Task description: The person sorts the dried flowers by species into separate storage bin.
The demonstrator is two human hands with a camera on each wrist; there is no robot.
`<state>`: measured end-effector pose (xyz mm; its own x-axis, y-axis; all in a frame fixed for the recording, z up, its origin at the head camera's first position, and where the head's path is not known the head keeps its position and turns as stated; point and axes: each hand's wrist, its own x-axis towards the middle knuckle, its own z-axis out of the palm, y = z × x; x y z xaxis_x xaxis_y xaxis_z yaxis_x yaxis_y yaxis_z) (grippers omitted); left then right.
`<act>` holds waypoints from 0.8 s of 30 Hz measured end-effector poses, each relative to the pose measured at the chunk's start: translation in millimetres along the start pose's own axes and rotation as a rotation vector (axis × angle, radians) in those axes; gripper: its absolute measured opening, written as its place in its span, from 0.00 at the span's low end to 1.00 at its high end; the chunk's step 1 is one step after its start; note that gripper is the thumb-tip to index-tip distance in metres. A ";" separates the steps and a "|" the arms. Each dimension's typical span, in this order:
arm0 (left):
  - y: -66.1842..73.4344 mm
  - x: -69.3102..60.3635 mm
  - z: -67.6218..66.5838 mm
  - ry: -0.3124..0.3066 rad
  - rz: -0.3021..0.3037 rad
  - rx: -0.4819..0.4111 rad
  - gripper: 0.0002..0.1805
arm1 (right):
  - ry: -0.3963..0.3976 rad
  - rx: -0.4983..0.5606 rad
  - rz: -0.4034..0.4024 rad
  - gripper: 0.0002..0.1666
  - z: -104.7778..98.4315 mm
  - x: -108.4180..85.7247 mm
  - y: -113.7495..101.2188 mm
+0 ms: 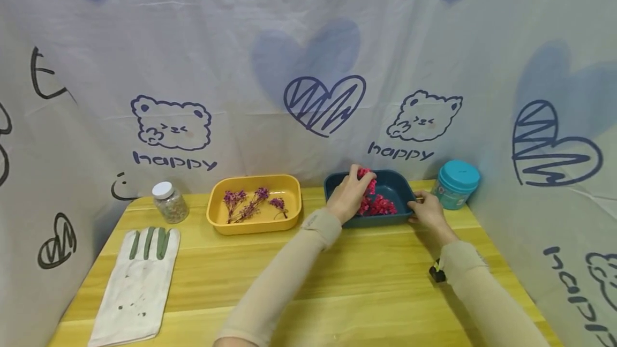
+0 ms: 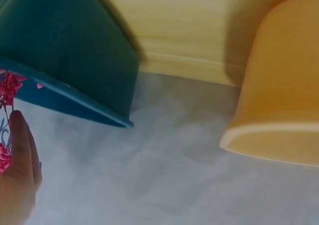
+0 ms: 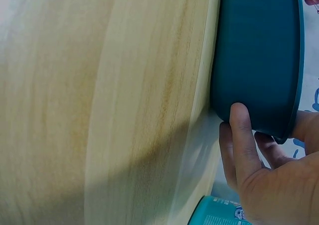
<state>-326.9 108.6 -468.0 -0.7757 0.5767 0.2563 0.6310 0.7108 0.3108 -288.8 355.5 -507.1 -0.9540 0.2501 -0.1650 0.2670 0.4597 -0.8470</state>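
Note:
My left hand [image 1: 346, 198] pinches a sprig of pinkish-red dried flowers [image 1: 370, 185] above the dark blue tray [image 1: 401, 189]. More red flowers [image 1: 383, 205] lie inside that tray. In the left wrist view, the left hand [image 2: 20, 170] shows at the lower left edge beside red blossoms [image 2: 9, 88] and thin stems. My right hand [image 1: 428, 212] grips the tray's right end. Seen from the right wrist, fingers of the right hand [image 3: 274, 177] press the outer wall of the blue tray [image 3: 259, 51], with the thumb at its rim.
Left of the blue tray stands a yellow tray [image 1: 260, 226] with several purple dried sprigs [image 1: 253, 205]. A teal-lidded jar [image 1: 457, 183] is close to my right hand. A white-capped clear jar [image 1: 170, 203] and a white glove [image 1: 137, 288] lie leftward. Printed cloth [image 1: 241, 138] backs the table.

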 end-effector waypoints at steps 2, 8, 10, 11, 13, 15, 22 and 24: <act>-1.0 1.1 2.2 0.002 -0.008 -0.012 0.34 | -0.003 -0.001 -0.002 0.26 0.9 0.8 -0.3; -3.6 2.8 10.9 0.005 -0.028 -0.052 0.40 | -0.016 0.000 -0.013 0.25 3.1 0.5 -1.5; -4.4 2.7 13.8 -0.016 -0.026 -0.075 0.44 | -0.021 -0.001 -0.017 0.25 3.6 0.2 -1.2; -4.9 2.7 14.5 -0.027 -0.023 -0.085 0.46 | -0.024 0.000 -0.018 0.25 3.9 0.3 -0.8; -6.5 2.2 13.9 -0.048 -0.024 -0.111 0.48 | -0.030 0.000 -0.020 0.25 3.5 0.8 -0.4; -8.2 1.6 10.8 -0.064 -0.034 -0.123 0.47 | -0.030 0.004 -0.023 0.26 2.1 2.3 0.3; -16.6 -1.1 -0.3 -0.019 -0.081 -0.062 0.38 | -0.013 0.005 -0.033 0.26 -4.4 5.5 3.6; -18.7 -5.1 -2.2 -0.004 -0.093 -0.045 0.35 | -0.010 -0.007 -0.035 0.26 -5.3 4.2 3.9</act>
<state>-334.7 91.5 -473.2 -0.8310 0.5107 0.2206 0.5556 0.7425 0.3742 -291.0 362.8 -508.4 -0.9641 0.2253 -0.1409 0.2348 0.4743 -0.8485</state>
